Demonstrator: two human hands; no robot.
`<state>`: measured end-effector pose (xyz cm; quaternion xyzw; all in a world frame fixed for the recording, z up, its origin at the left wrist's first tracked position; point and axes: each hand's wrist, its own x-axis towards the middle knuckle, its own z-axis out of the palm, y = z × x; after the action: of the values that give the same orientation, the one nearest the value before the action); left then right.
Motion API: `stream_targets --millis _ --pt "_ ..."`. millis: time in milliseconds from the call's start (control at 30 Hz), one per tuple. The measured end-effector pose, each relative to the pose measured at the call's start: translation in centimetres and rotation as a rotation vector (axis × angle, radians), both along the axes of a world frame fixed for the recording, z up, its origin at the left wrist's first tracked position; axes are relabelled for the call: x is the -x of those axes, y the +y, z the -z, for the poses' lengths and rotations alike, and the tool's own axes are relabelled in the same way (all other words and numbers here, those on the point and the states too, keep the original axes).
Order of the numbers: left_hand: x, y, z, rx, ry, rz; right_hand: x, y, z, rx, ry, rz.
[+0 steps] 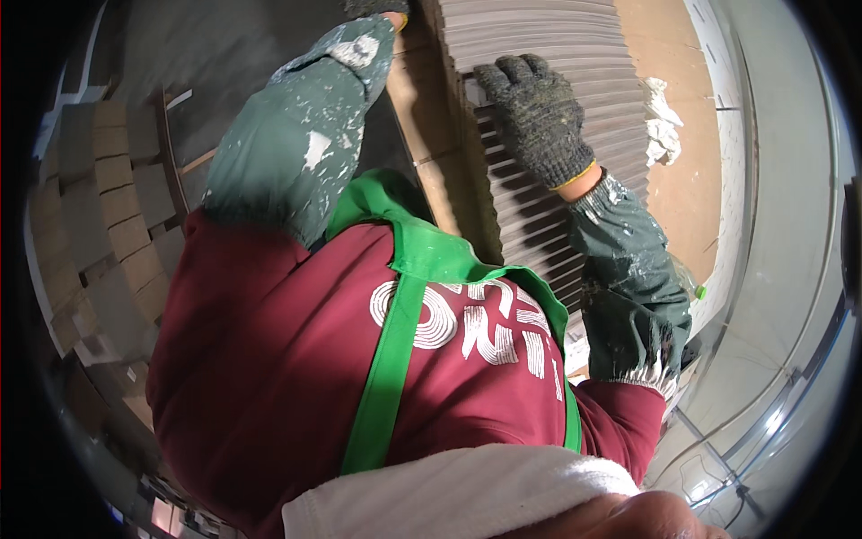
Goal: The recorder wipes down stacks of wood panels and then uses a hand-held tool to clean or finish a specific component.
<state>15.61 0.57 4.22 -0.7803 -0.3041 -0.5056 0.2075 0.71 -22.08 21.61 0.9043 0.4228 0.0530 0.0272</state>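
My right hand (537, 117) lies over the grey ridged stack (539, 27), beside the brown tabletop (681, 193), fingers bent; I cannot tell whether it grips. My left hand (375, 8) is cut off above, state indeterminable. Caution: uneven pressure could skew the layers.

Large white lettering (496, 340) made of thin parallel lines is running across the chest of a maroon long-sleeved cloth top (260, 386), mostly between the straps of a bright green cloth apron (431, 251). One apron strap (388, 395) is crossing a rounded character; the apron's upper edge is partly covering others.
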Motion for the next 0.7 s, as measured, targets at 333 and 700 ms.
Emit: stream_targets --millis 333,700 --pt "2.8 -0.9 -2.0 -0.719 0.491 -1.383 -0.8 0.5 -1.7 -0.093 -0.014 -0.097" --pt "1.3 -1.2 -2.5 -0.391 0.374 -0.764 -1.7 0.0 -2.5 -0.056 -0.068 -0.024"
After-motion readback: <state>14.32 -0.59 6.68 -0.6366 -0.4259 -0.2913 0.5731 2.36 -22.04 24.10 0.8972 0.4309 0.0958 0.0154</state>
